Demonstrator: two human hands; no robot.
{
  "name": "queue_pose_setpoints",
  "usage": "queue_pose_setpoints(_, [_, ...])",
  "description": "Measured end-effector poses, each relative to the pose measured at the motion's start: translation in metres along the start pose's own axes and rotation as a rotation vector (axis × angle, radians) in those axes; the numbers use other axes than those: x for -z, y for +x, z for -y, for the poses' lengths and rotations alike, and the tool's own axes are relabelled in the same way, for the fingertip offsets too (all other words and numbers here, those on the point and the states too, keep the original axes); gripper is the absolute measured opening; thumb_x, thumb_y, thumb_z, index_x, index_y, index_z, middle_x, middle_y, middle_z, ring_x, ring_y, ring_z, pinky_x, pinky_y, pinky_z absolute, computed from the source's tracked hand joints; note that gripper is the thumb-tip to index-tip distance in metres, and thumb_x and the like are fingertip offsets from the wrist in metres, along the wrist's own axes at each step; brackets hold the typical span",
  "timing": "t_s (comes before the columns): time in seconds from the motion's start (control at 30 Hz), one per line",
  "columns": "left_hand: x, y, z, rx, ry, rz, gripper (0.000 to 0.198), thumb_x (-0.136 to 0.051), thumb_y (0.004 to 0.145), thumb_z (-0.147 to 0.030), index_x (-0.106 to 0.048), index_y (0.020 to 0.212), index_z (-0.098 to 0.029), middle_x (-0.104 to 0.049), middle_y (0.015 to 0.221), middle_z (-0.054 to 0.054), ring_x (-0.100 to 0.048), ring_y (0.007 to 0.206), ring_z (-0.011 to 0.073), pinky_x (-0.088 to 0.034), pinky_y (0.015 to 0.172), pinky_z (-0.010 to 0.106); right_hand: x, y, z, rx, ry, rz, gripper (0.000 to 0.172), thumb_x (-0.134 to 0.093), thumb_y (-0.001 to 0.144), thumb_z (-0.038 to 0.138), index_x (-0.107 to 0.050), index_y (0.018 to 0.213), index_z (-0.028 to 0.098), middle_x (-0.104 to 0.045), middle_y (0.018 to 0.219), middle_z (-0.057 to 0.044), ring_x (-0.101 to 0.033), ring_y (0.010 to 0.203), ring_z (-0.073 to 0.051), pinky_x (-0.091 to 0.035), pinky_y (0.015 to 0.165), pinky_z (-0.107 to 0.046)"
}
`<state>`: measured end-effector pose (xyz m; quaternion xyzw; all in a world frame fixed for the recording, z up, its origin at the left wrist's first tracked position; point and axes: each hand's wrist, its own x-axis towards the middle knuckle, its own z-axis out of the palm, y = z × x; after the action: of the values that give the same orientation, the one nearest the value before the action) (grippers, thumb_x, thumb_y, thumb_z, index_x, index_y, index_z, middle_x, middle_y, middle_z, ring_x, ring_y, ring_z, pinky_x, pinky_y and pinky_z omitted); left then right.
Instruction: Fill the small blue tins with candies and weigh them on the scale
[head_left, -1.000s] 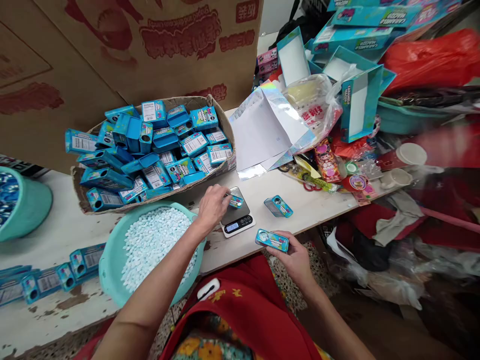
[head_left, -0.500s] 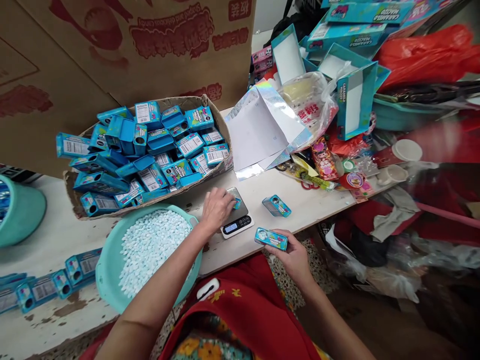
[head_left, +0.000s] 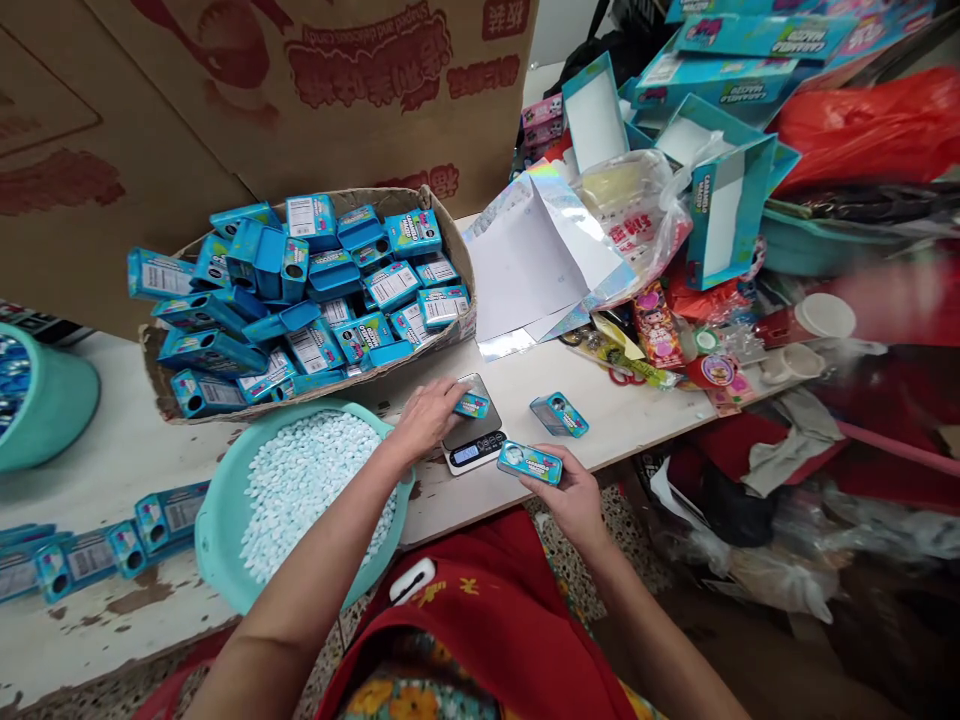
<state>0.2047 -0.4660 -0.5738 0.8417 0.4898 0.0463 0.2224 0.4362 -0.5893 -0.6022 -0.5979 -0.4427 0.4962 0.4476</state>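
Observation:
My left hand (head_left: 429, 418) reaches over the small digital scale (head_left: 469, 430), its fingers closed on the left end of a blue candy box (head_left: 472, 405) over the metal plate. Part of that box is hidden by the fingers. My right hand (head_left: 574, 490) grips another blue candy box (head_left: 529, 462) just right of the scale's display, with the box's round opening towards the left. A third candy box (head_left: 559, 414) lies on the table beyond my right hand. Left of the scale, beneath my left forearm, stands a turquoise basin (head_left: 217, 540) of small pale-blue candies (head_left: 307, 480).
An open carton (head_left: 154, 385) heaped with candy boxes stands behind the basin. More boxes (head_left: 169, 515) line the table's left side, near a turquoise bucket (head_left: 64, 410). White sheets (head_left: 525, 265), opened blue display boxes (head_left: 731, 210) and clutter fill the right back.
My left hand has drawn slightly back left, showing more of the box at the scale. My right hand has brought its box left, closer to the scale. The view has shifted a little.

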Motion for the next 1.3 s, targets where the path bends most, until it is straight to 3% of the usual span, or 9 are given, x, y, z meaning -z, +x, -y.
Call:
queue_pose_setpoints(0.17, [0.021, -0.041, -0.004, 0.232, -0.044, -0.265, 0.033, -0.058, 0.084, -0.037, -0.052, 0.111, -0.02, -0.057, 0.1, 0.007, -0.057, 0.093, 0.0217, -0.046, 0.075, 0.031, -0.026, 0.026, 0.001, 0.077, 0.022, -0.02, 0.04, -0.079, 0.066, 0.034, -0.062, 0.099, 0.02, -0.064, 0.096, -0.004, -0.061, 0.086, -0.021, -0.051, 0.082, -0.037])
queue_pose_setpoints(0.3, [0.068, -0.123, 0.007, 0.374, -0.069, -0.542, 0.037, -0.06, 0.082, -0.042, -0.052, 0.112, -0.021, -0.06, 0.102, 0.006, -0.058, 0.095, 0.019, -0.046, 0.081, 0.029, -0.065, 0.053, -0.012, 0.151, 0.009, -0.058, 0.047, -0.08, 0.061, 0.039, -0.063, 0.1, 0.019, -0.065, 0.094, -0.005, -0.062, 0.083, -0.022, -0.05, 0.083, -0.041])
queue_pose_setpoints(0.4, [0.103, -0.199, 0.031, 0.694, 0.074, -0.688, 0.038, -0.062, 0.08, -0.042, -0.055, 0.11, -0.02, -0.063, 0.101, 0.005, -0.06, 0.091, 0.0201, -0.047, 0.08, 0.031, -0.094, 0.062, -0.021, 0.153, -0.021, -0.04, 0.048, -0.08, 0.061, 0.041, -0.064, 0.1, 0.018, -0.066, 0.093, -0.005, -0.062, 0.083, -0.022, -0.049, 0.084, -0.042])
queue_pose_setpoints(0.53, [0.129, -0.284, 0.107, 1.172, 0.336, -0.822, 0.048, -0.063, 0.075, -0.046, -0.055, 0.112, -0.018, -0.063, 0.104, 0.008, -0.059, 0.094, 0.026, -0.047, 0.083, 0.039, -0.098, 0.056, -0.023, 0.188, -0.024, -0.03, 0.057, -0.078, 0.064, 0.04, -0.058, 0.112, 0.019, -0.06, 0.115, -0.01, -0.057, 0.105, -0.025, -0.044, 0.095, -0.045])
queue_pose_setpoints(0.67, [0.121, -0.321, 0.213, 1.596, 0.297, -0.724, 0.055, -0.064, 0.072, -0.042, -0.049, 0.12, -0.019, -0.061, 0.112, 0.007, -0.057, 0.103, 0.0284, -0.044, 0.09, 0.048, -0.072, 0.039, -0.021, 0.16, -0.022, -0.07, 0.054, -0.067, 0.075, 0.044, -0.051, 0.12, 0.019, -0.053, 0.127, -0.014, -0.051, 0.117, -0.026, -0.042, 0.097, -0.046])
queue_pose_setpoints(0.87, [0.081, -0.342, 0.288, 1.538, -0.002, -0.562, 0.035, -0.063, 0.07, -0.045, -0.055, 0.089, -0.017, -0.062, 0.097, 0.005, -0.048, 0.115, 0.0401, -0.038, 0.093, 0.059, -0.038, 0.007, -0.027, 0.021, -0.101, -0.146, 0.041, -0.063, 0.079, 0.046, -0.058, 0.108, 0.017, -0.062, 0.112, -0.012, -0.056, 0.105, -0.025, -0.044, 0.092, -0.045])
queue_pose_setpoints(1.0, [0.071, -0.343, 0.266, 1.467, 0.087, -0.685, 0.045, -0.056, 0.077, -0.05, -0.055, 0.107, -0.017, -0.056, 0.115, 0.008, -0.043, 0.119, 0.0433, -0.033, 0.096, 0.065, -0.036, -0.002, -0.035, 0.014, -0.078, -0.171, 0.039, -0.06, 0.081, 0.046, -0.058, 0.109, 0.018, -0.062, 0.11, -0.01, -0.057, 0.104, -0.023, -0.045, 0.091, -0.043])
queue_pose_setpoints(1.13, [0.05, -0.303, 0.198, 1.099, 0.176, -0.829, 0.038, -0.045, 0.085, -0.047, -0.056, 0.11, -0.019, -0.06, 0.113, 0.006, -0.052, 0.109, 0.0286, -0.04, 0.097, 0.049, -0.049, 0.003, -0.035, 0.024, -0.056, -0.16, 0.038, -0.059, 0.082, 0.046, -0.059, 0.108, 0.018, -0.062, 0.111, -0.011, -0.057, 0.104, -0.023, -0.045, 0.09, -0.042])
queue_pose_setpoints(1.3, [-0.015, -0.216, 0.098, 0.584, -0.036, -0.51, 0.038, -0.042, 0.09, -0.046, -0.057, 0.111, -0.019, -0.061, 0.111, 0.008, -0.053, 0.105, 0.0224, -0.042, 0.094, 0.037, -0.065, 0.014, -0.03, 0.071, -0.052, -0.149, 0.038, -0.057, 0.083, 0.046, -0.059, 0.108, 0.017, -0.063, 0.112, -0.01, -0.058, 0.103, -0.023, -0.047, 0.087, -0.041])
